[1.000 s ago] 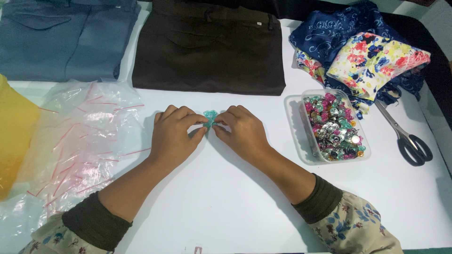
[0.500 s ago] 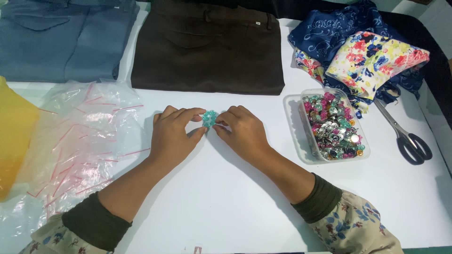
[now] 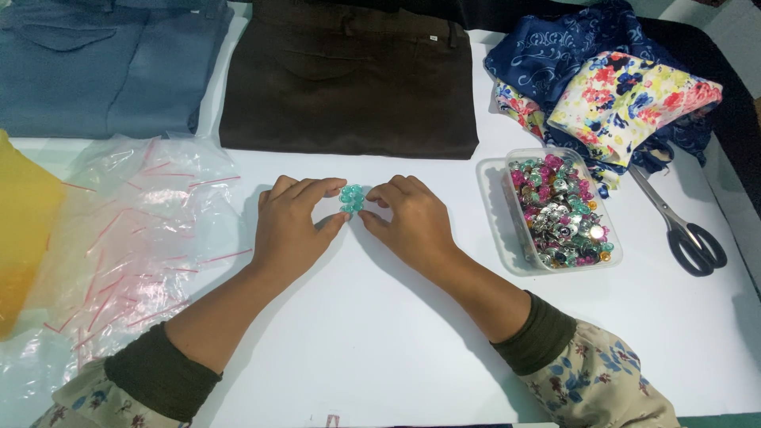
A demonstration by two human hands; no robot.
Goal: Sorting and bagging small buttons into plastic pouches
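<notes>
A small cluster of teal pushpins (image 3: 352, 198) sits on the white table (image 3: 380, 341) between my two hands. My left hand (image 3: 293, 226) rests palm down to its left, with the thumb and fingertips touching the cluster. On the other side, my right hand (image 3: 408, 220) mirrors it, fingertips pressed against the pins. Both hands pinch the cluster from either side, fingers curled.
A clear plastic tub (image 3: 555, 210) of several coloured pushpins stands right of my hands. Black-handled scissors (image 3: 686, 230) lie further right. Floral fabrics (image 3: 626, 95) are piled at the back right. Folded brown trousers (image 3: 349, 75) and blue trousers (image 3: 103, 63) lie behind; clear zip bags (image 3: 135, 238) and a yellow bag (image 3: 24, 230) lie left.
The hands stay in nearly the same place. The fingertips have shifted slightly around the teal cluster, which shows a little more between them.
</notes>
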